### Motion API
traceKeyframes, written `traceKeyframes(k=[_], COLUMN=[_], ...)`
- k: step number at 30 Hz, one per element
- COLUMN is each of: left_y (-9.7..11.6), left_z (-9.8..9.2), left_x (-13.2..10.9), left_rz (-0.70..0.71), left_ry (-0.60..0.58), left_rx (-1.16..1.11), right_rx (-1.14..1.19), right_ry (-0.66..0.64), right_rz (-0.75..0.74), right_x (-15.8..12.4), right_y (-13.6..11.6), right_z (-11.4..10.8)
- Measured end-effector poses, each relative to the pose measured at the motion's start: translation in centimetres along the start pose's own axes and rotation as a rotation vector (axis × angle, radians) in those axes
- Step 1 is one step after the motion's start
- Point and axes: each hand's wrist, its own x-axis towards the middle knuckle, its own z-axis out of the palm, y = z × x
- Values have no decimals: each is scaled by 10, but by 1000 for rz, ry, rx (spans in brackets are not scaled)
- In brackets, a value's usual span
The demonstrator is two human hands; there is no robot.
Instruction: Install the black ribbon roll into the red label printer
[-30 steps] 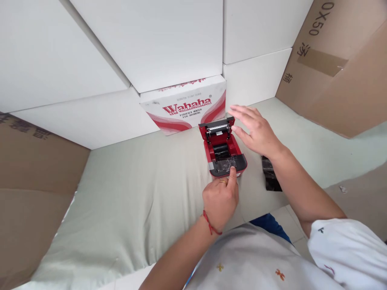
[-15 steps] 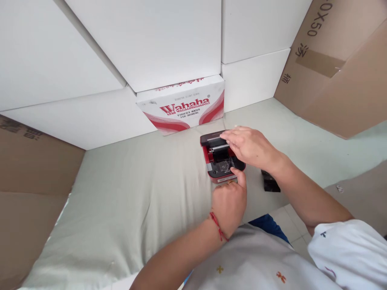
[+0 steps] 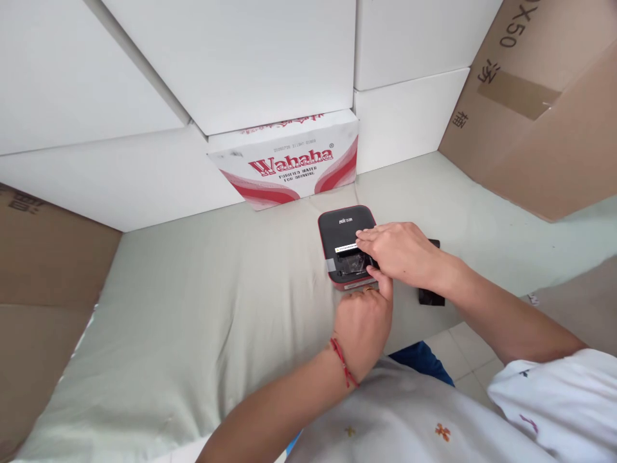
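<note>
A small black and red label printer (image 3: 343, 233) lies on the cloth in front of me, its lid down. A white sticker strip (image 3: 346, 248) crosses the lid, and clear plastic (image 3: 354, 263) shows in the slot below it. My left hand (image 3: 364, 321) grips the printer's near edge, thumb on top at the right corner and fingers curled, partly hidden. Stretched fingers of my right hand (image 3: 400, 251) lie flat on the right side of the lid, palm down. Beneath my right wrist is a black item (image 3: 430, 297), partly covered by the arm.
A white and red Wahaha water carton (image 3: 294, 164) stands behind the printer, against large white boxes (image 3: 231, 58). Brown cardboard boxes (image 3: 540, 141) flank the surface at right and left (image 3: 43, 321). Grey-green cloth (image 3: 193, 308) covers the surface.
The printer's lid, raised before with the roller inside showing, is now down. My right hand has come down and nearer with it. My left hand has stayed at the near edge.
</note>
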Motion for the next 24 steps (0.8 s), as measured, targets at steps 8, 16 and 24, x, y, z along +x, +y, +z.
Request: traceKeyframes(k=[8, 16, 24], left_y=[-41, -129, -134], left_z=[-21, 18, 54], left_x=[-16, 30, 44], left_rz=[-57, -269, -30], left_ry=[351, 414, 191], left_rx=[-352, -1234, -1794], right_rx=[169, 291, 432], right_ry=[385, 663, 684], right_rz=[-67, -224, -229], right_x=[-17, -52, -66], right_y=[1, -16, -10], right_z=[43, 75, 84])
